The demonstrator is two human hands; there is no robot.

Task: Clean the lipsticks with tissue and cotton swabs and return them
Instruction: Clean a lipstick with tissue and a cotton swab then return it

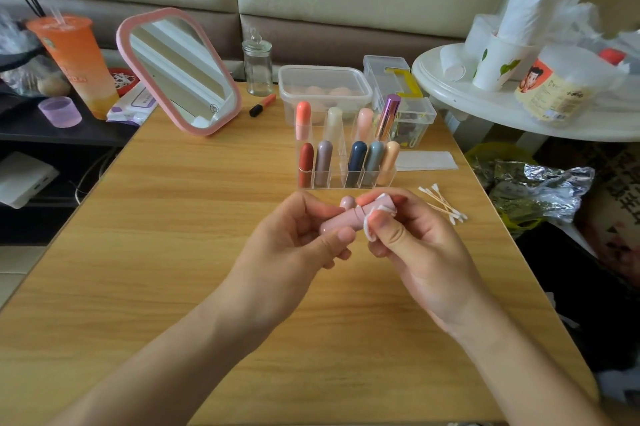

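At centre frame, a person's left hand [304, 235] pinches a pale pink lipstick tube [341, 219] between thumb and fingers, holding it level above the wooden table [173, 217] so its end faces the other hand. The right hand [408, 235] presses a folded white tissue [375, 221] around that end, fingertips closed on it, apparently to wipe it clean. Just behind, a clear acrylic organizer [346, 162] stands with other lipsticks upright in its slots, one front slot vacant, likely awaiting this tube. Cotton swabs [443, 205] lie at right, within reach.
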